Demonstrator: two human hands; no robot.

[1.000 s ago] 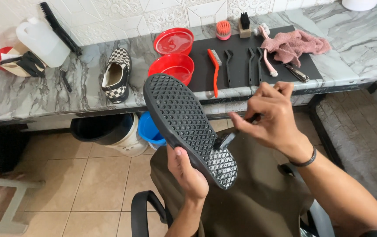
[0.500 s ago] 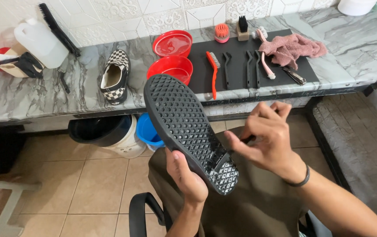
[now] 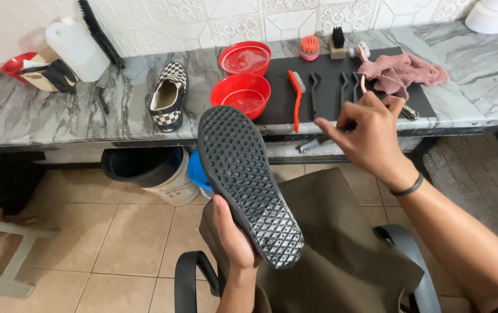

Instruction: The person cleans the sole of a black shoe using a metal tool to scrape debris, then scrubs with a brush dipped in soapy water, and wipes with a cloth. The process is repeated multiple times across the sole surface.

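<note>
Left hand gripped the heel of an upturned black shoe, fingers wrapped behind, thumb on its edge, right hand pinched a small dark brush between fingers, lifted clear of the sole, near the counter edge.

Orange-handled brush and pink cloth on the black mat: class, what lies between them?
Head view: between the orange-handled brush and the pink cloth lie narrow black brushes side by side on the black mat, partly hidden by the right hand.
</note>
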